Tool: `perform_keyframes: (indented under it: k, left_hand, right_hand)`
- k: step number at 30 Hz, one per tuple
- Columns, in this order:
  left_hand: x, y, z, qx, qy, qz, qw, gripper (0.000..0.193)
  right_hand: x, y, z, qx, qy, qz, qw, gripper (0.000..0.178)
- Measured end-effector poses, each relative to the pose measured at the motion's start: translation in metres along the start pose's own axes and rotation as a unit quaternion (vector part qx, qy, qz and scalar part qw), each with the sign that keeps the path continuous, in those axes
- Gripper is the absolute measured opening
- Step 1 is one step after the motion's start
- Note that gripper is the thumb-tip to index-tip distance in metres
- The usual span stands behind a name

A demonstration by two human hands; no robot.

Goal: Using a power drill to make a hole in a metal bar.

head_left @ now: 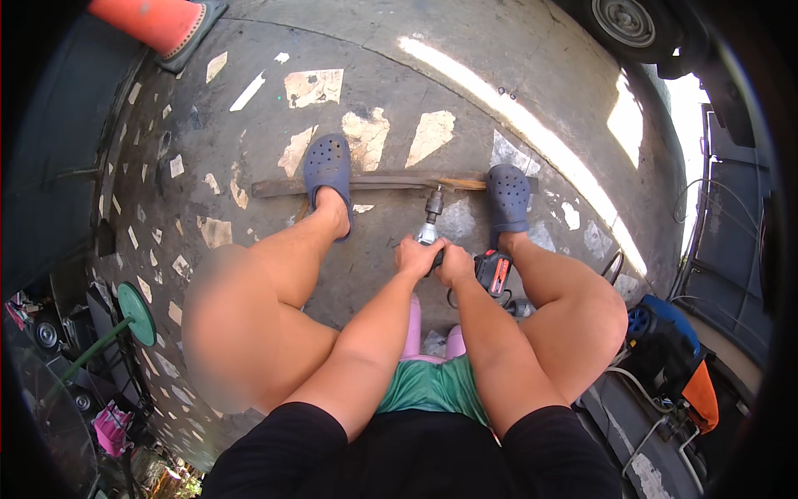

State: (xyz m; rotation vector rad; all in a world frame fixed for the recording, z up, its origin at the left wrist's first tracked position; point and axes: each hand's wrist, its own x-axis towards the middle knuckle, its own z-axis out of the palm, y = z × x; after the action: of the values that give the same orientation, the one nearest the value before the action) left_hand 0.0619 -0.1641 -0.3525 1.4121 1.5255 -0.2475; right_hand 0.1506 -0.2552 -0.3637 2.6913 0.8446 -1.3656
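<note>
A cordless drill [429, 231] is gripped by both my hands, its chuck and bit aimed away from me at a wooden plank [391, 180]. My left hand [414, 255] wraps the body behind the silver gear housing. Close against it, my right hand [455, 264] closes around the drill's grip side; its fingers are partly hidden. The black and red battery pack [493, 273] sticks out to the right of that hand. The bit's tip meets or nearly meets a lighter, worn patch on the plank. My feet, in blue clogs [509, 200], press on the plank at either side.
Grey concrete floor [274, 158] carries pale patches and a bright sunlit strip. An orange cone [158, 23] stands far left, a vehicle wheel [623, 21] far right. Left is a green disc on a pole [135, 313]; right lie blue and orange items [702, 395]. Something pink [413, 328] is beneath me.
</note>
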Motion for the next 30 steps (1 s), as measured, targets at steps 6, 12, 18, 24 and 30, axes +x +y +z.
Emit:
perform_keyframes:
  k: [6, 12, 18, 24, 30]
  left_hand:
    - [0.008, -0.023, -0.016, -0.026, 0.062, -0.02, 0.998, 0.077]
    - [0.026, -0.048, -0.058, -0.1, 0.091, -0.042, 0.99, 0.076]
    - [0.024, -0.025, -0.057, -0.061, 0.083, -0.027, 0.994, 0.088]
    - [0.007, 0.023, -0.017, 0.032, -0.013, 0.006, 0.999, 0.085]
    - [-0.005, 0.037, -0.003, 0.082, -0.036, 0.037, 0.995, 0.083]
  right_hand:
    - [0.001, -0.03, -0.004, -0.043, -0.048, -0.075, 0.995, 0.041]
    - [0.014, -0.08, 0.009, -0.1, -0.062, -0.152, 0.981, 0.044]
    - [0.022, -0.066, 0.008, -0.006, -0.014, -0.121, 0.993, 0.044]
    - [0.016, -0.001, -0.006, -0.02, -0.009, -0.045, 0.999, 0.049]
    - [-0.006, 0.015, -0.009, 0.042, 0.006, -0.017, 0.999, 0.05]
